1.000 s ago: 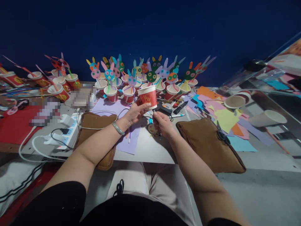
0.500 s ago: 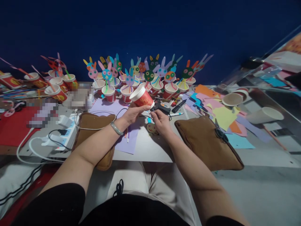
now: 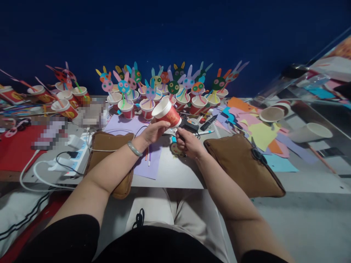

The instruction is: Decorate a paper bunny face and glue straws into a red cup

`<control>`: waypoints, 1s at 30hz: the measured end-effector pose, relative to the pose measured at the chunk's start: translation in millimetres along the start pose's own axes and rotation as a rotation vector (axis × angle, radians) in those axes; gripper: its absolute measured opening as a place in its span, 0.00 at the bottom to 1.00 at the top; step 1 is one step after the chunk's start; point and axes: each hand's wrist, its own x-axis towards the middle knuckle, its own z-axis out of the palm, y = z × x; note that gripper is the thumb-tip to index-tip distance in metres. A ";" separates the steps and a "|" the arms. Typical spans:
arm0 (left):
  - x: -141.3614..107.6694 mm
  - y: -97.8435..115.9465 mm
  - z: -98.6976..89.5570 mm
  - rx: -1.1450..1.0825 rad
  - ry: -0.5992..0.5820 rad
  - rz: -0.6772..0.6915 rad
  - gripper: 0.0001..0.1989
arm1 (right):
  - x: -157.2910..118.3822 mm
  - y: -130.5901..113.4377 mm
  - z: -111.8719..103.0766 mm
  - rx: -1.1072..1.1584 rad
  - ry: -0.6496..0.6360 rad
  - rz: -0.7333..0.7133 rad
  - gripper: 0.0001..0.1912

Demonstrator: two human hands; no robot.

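Note:
My left hand [image 3: 154, 132] grips a red paper cup [image 3: 172, 117] with a white rim, tilted so its mouth points up and left. Close to the cup's base, my right hand [image 3: 189, 143] has its fingers curled in a pinch; what they hold, if anything, is too small or hidden to make out. Partly behind that hand lies a small round decorated paper piece [image 3: 175, 147]. A black glue-gun-like tool [image 3: 189, 125] rests just beyond the hands.
Several cups topped with paper rabbit heads [image 3: 124, 106] line the back. Brown padded mats [image 3: 241, 164] flank my arms; scissors [image 3: 257, 153] lie on the right one. A white power strip [image 3: 79, 155] with cables is at left, coloured paper scraps [image 3: 260, 133] at right.
My right hand has drawn slightly down and away from the cup's base, its fingers more curled. The cup in my left hand has shifted a little to the right.

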 end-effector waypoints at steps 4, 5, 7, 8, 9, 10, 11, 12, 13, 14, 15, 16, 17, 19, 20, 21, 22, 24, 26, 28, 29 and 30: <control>2.2 -3.4 -2.7 0.035 -0.025 0.075 0.28 | 0.4 4.1 1.7 -0.257 0.134 -0.202 0.27; 2.7 -4.3 -3.2 0.039 -0.017 0.077 0.28 | 0.2 5.5 1.6 -0.376 0.191 -0.290 0.26; 3.2 -5.7 -3.3 0.034 -0.005 0.075 0.29 | -0.8 8.1 0.6 -0.632 0.303 -0.440 0.23; 3.1 -6.0 -2.8 0.025 -0.001 0.076 0.29 | -1.4 9.2 -0.3 -0.753 0.349 -0.484 0.21; 2.8 -6.0 -2.1 0.014 0.004 0.077 0.29 | -2.2 10.2 -1.1 -0.859 0.387 -0.506 0.19; 2.3 -5.8 -1.2 0.003 0.008 0.081 0.29 | -2.8 11.0 -1.9 -0.947 0.423 -0.515 0.18; 1.7 -5.3 -0.3 -0.006 0.012 0.083 0.29 | -3.4 11.5 -2.3 -1.017 0.454 -0.515 0.17; 1.1 -4.7 0.5 -0.009 0.017 0.081 0.29 | -3.8 11.8 -2.4 -1.065 0.479 -0.515 0.16; 0.5 -3.9 1.1 -0.008 0.022 0.072 0.29 | -4.0 11.8 -2.0 -1.085 0.490 -0.515 0.16; 0.0 -3.2 1.4 -0.003 0.025 0.059 0.29 | -4.0 11.5 -1.2 -1.073 0.481 -0.516 0.16; -0.4 -2.6 1.5 0.002 0.027 0.047 0.29 | -3.8 11.0 -0.2 -1.026 0.451 -0.515 0.17; -0.7 -2.0 1.3 0.007 0.030 0.033 0.29 | -3.5 10.1 1.1 -0.947 0.404 -0.508 0.18; -0.9 -1.5 0.9 0.011 0.034 0.020 0.28 | -3.2 9.1 2.4 -0.838 0.341 -0.485 0.20; -1.2 -0.7 0.3 0.013 0.024 0.002 0.25 | -2.7 6.8 4.7 -0.567 0.190 -0.375 0.24; -1.4 -0.5 0.2 0.010 0.007 -0.002 0.24 | -2.5 5.7 5.6 -0.428 0.118 -0.296 0.26; -1.6 -0.3 0.4 0.004 -0.015 -0.003 0.23 | -2.3 4.9 6.1 -0.302 0.055 -0.214 0.27; -2.0 -0.2 0.8 -0.005 -0.035 0.001 0.24 | -2.1 4.4 6.4 -0.201 0.003 -0.141 0.27; -2.7 -0.4 1.9 -0.022 -0.044 0.011 0.26 | -1.6 4.4 6.4 -0.099 -0.053 -0.056 0.27; -3.3 -0.6 2.6 -0.023 -0.008 0.007 0.26 | -1.0 5.8 5.9 -0.150 -0.039 -0.079 0.27; -3.6 -0.5 2.3 -0.005 0.026 -0.036 0.24 | -0.6 7.7 5.0 -0.356 0.049 -0.214 0.27; -3.7 -0.1 1.6 0.007 0.034 -0.066 0.21 | -0.7 8.7 4.3 -0.497 0.117 -0.301 0.26; -3.7 0.5 0.8 0.018 0.036 -0.094 0.19 | -1.0 9.7 3.5 -0.645 0.193 -0.381 0.24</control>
